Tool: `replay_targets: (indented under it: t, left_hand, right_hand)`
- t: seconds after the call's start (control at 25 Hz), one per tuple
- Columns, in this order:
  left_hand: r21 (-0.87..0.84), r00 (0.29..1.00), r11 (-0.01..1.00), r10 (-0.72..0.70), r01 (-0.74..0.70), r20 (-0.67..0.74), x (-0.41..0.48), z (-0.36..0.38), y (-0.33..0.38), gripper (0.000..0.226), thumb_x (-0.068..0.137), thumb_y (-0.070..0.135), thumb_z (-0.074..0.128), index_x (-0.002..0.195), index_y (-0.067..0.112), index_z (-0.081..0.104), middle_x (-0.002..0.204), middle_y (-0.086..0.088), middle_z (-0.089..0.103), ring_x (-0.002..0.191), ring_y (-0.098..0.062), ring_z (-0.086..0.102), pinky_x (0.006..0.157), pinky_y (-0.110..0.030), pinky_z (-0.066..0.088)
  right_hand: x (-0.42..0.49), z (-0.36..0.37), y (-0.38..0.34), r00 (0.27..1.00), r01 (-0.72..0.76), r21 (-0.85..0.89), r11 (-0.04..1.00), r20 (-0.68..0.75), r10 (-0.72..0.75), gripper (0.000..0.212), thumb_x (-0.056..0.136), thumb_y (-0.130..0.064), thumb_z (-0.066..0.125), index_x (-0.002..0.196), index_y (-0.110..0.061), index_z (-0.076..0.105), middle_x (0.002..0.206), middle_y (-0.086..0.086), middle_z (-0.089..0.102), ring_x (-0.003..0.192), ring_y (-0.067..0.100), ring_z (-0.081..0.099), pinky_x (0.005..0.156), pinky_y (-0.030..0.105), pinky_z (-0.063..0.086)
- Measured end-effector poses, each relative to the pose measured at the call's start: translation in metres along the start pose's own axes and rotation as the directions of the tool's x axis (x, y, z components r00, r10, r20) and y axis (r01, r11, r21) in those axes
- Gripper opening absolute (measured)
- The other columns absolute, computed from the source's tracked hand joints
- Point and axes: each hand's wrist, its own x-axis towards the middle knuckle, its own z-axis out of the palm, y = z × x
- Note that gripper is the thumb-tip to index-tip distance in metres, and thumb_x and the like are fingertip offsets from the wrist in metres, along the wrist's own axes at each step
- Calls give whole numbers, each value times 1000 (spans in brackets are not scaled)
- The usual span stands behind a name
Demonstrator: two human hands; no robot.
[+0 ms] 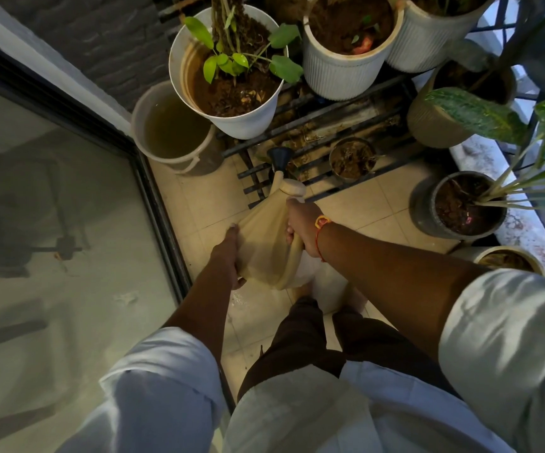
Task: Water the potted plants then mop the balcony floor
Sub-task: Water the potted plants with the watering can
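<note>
The right hand (300,231) has its fingers curled tight round the handle of the tan watering can (263,246). The left hand (228,255) lies flat on the can's side with straight fingers, helping to carry it. The can is up in the air over the tiled floor (356,204). Its dark spout end (280,157) points at the black rack (316,120). A bucket (169,125) of water stands beside a big white pot (241,120).
</note>
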Motion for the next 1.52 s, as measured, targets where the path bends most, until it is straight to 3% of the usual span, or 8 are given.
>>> replay_targets:
  t: [0.12, 0.32, 0.56, 0.96, 1.12, 1.32, 1.52]
  left_hand:
    - [-22, 1000, 1000, 16, -16, 17, 2, 3, -4, 83, 84, 74, 65, 145, 21, 46, 138, -15, 54, 121, -36, 55, 100, -55, 51]
    - [-88, 996, 995, 51, -45, 71, 0, 20, -7, 79, 86, 73, 60, 145, 24, 45, 134, -14, 57, 116, -37, 60, 80, -52, 56]
    - [-150, 990, 987, 79, -61, 119, -3, 63, -16, 89, 74, 79, 58, 149, 32, 44, 137, -11, 58, 118, -38, 60, 98, -65, 51]
    - [-107, 963, 987, 144, -122, 229, -83, 173, -24, 85, 83, 78, 60, 150, 29, 44, 143, -11, 56, 124, -37, 57, 103, -58, 50]
    - [-121, 946, 981, 178, -150, 272, -112, 211, -13, 94, 75, 79, 69, 150, 28, 44, 142, -13, 56, 121, -39, 58, 101, -61, 50]
    - [-136, 909, 972, 230, -194, 346, -150, 243, 22, 87, 84, 77, 64, 150, 24, 43, 140, -11, 56, 110, -33, 58, 89, -51, 49]
    - [-148, 885, 977, 203, -154, 420, -154, 263, 73, 96, 77, 80, 67, 154, 28, 41, 151, -12, 51, 127, -39, 54, 101, -57, 50]
  right_hand:
    - [-5, -3, 4, 998, -1, 24, 1000, 61, 0, 48, 103, -42, 44, 72, -7, 55, 54, 7, 51, 48, 22, 51, 70, 39, 50]
    - [-11, -25, 22, 978, 127, 63, 990, 156, -135, 39, 102, -43, 46, 85, -9, 54, 61, 6, 52, 54, 22, 53, 69, 44, 49]
    - [-21, -71, 30, 948, 271, 33, 962, 164, -273, 35, 102, -43, 50, 82, -14, 50, 64, 7, 52, 57, 22, 54, 61, 38, 52]
    - [-19, -187, 12, 941, 338, 44, 940, -13, -338, 41, 100, -49, 50, 78, -14, 54, 65, 6, 53, 55, 19, 52, 57, 34, 50]
    - [-24, -231, -22, 925, 377, 52, 925, -72, -373, 38, 101, -46, 50, 79, -14, 53, 65, 5, 51, 52, 18, 51, 51, 32, 46]
    - [-31, -264, -87, 900, 423, -30, 906, -99, -424, 38, 103, -37, 47, 80, -7, 52, 60, 8, 50, 44, 19, 47, 39, 22, 41]
    - [-17, -270, -161, 882, 438, -130, 890, -127, -453, 41, 102, -36, 47, 73, -7, 55, 59, 10, 54, 46, 22, 49, 50, 30, 44]
